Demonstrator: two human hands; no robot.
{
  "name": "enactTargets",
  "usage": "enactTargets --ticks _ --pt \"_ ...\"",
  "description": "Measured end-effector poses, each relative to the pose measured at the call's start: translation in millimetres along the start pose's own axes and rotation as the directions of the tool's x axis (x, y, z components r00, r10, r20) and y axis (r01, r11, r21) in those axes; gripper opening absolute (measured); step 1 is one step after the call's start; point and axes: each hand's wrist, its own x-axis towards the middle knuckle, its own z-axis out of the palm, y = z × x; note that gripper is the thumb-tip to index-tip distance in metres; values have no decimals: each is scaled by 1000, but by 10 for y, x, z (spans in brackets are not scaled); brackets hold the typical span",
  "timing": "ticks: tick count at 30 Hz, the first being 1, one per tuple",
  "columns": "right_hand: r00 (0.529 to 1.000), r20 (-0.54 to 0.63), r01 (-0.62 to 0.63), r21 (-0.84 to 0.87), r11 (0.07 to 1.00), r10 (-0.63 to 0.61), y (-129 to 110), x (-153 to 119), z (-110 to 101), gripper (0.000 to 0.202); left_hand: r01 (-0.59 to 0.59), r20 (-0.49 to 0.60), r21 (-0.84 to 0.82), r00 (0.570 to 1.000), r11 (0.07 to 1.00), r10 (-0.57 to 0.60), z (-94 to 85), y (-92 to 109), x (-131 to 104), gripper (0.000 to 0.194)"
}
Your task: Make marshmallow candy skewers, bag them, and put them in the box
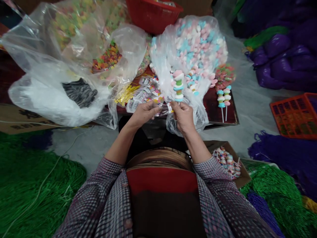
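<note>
My right hand (183,115) is closed around the stick of a marshmallow candy skewer (178,86), which stands upright with pink, white, green and blue pieces. My left hand (146,113) pinches a clear plastic wrapper (163,110) that stretches across to my right fingers. Just beyond my left hand lie printed candy wrappers (142,96) and yellow twist ties (125,95). Behind the skewer rests a big clear bag of marshmallows (195,43). Two more candy skewers (224,99) lie at the table's right corner, beside a small bag of gummies (225,76).
Large bags of gummy candy (74,29) fill the table's left side, with a dark bundle (79,92) nearby. A red basket (155,15) stands at the back. Wrapped skewers fill a cardboard box (244,180) at my right. Green cords (37,172) and an orange crate (296,115) occupy the floor.
</note>
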Motion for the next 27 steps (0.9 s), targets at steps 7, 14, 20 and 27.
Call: enactTargets --ticks 7,14,20,27 --pt "994 102 -46 8 999 45 -53 -17 -18 67 -78 -86 176 992 981 94 -14 45 19 71" --pt "1000 5 -15 -9 1000 15 -77 -18 49 61 -71 -224 86 971 994 89 44 3 18 65" --pt "998 69 -6 -50 999 9 -193 -69 -188 51 -13 -229 -141 973 990 -20 0 -83 14 63" --pt "987 142 114 -300 947 -74 -426 -252 -742 22 -34 -216 -319 976 947 -38 -21 -52 32 68"
